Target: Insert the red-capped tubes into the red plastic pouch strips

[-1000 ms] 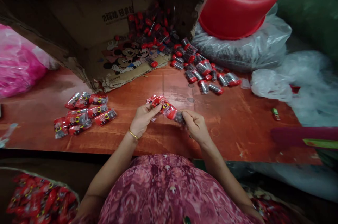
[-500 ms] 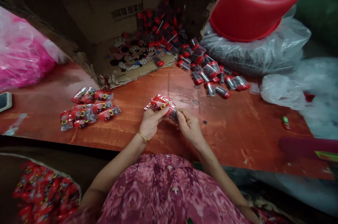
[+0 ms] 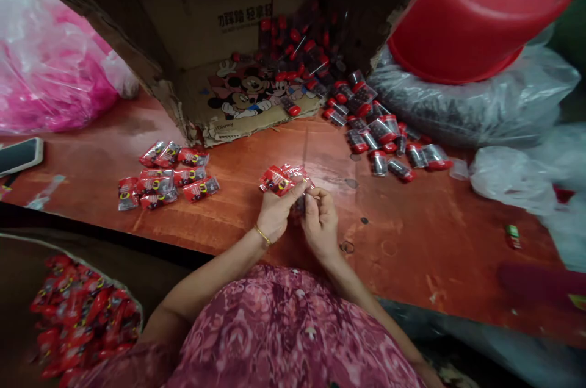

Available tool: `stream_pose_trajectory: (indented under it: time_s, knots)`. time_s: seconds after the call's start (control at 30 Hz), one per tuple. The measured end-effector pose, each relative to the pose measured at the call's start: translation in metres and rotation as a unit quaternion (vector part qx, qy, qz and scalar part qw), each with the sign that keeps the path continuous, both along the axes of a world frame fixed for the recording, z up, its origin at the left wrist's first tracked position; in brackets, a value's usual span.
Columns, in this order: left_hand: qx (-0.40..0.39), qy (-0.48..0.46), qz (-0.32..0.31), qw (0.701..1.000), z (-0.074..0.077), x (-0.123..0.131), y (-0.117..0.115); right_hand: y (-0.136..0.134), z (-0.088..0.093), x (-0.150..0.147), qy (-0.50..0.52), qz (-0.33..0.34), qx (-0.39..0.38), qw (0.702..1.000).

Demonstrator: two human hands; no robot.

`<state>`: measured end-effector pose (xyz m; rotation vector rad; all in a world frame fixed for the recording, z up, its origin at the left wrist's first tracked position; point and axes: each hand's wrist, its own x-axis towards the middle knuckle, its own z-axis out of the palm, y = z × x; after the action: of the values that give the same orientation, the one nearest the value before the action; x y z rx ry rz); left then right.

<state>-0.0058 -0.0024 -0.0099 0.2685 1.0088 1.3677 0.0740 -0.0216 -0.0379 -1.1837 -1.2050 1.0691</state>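
Observation:
Both hands meet over the middle of the red-brown table point(image 3: 256, 229). My left hand point(image 3: 273, 217) is closed on several red printed packets point(image 3: 277, 180), with its thumb stretched across them. My right hand point(image 3: 321, 223) pinches the right side of a clear, dark-filled packet point(image 3: 300, 202), which is partly hidden between the fingers. To the left lies a group of similar red packets point(image 3: 158, 180) in loose rows. Right of centre, small clear jars with red lids point(image 3: 382, 129) and dark contents spill out of a cardboard box point(image 3: 224, 125).
A red tub point(image 3: 462, 22) stands on a clear bag of dark pieces point(image 3: 439, 101) at the back right. Pink plastic bags point(image 3: 59, 71) and a phone point(image 3: 21, 157) are on the left. Below the table's left edge is a container full of red packets point(image 3: 86, 308).
The view has shifted, so the table's things appear further right. My right hand has turned, its fingers curling closer to the left thumb over the packet. The left hand keeps its hold.

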Motion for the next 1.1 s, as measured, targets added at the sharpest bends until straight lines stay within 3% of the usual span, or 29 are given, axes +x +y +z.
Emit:
stream_pose_trajectory:
  time_s: [0.1, 0.23, 0.43, 0.67, 0.8, 0.87, 0.97, 1.1]
  knots:
    - [0.018, -0.019, -0.011, 1.0, -0.001, 0.003, -0.004, 0.003, -0.002, -0.005, 0.0, -0.052, 0.025, 0.998]
    - [0.029, -0.038, -0.011, 0.999, -0.004, -0.002, -0.005, 0.006, -0.003, -0.003, 0.008, -0.032, -0.002, 0.999]
    - [-0.002, 0.029, -0.027, 0.999, -0.01, -0.005, -0.005, 0.011, -0.01, 0.004, -0.109, -0.044, 0.046, 0.992]
    - [-0.003, -0.045, -0.03, 0.999, -0.008, -0.012, -0.002, 0.009, -0.02, 0.005, -0.126, -0.004, 0.051, 0.991]
    - [-0.019, -0.034, -0.081, 0.996, -0.016, -0.018, 0.002, 0.007, -0.021, 0.009, -0.134, 0.017, 0.043, 0.99]
    - [-0.012, -0.026, -0.096, 0.995, -0.017, -0.019, 0.002, 0.007, -0.018, 0.009, -0.141, -0.003, 0.042, 0.989]
    - [0.001, -0.005, -0.098, 0.995, -0.014, -0.015, -0.002, 0.006, -0.011, 0.003, -0.103, -0.032, 0.016, 0.994]
    - [0.021, 0.044, -0.077, 0.996, -0.011, -0.012, -0.007, 0.007, -0.001, -0.009, 0.061, 0.007, -0.07, 0.996]
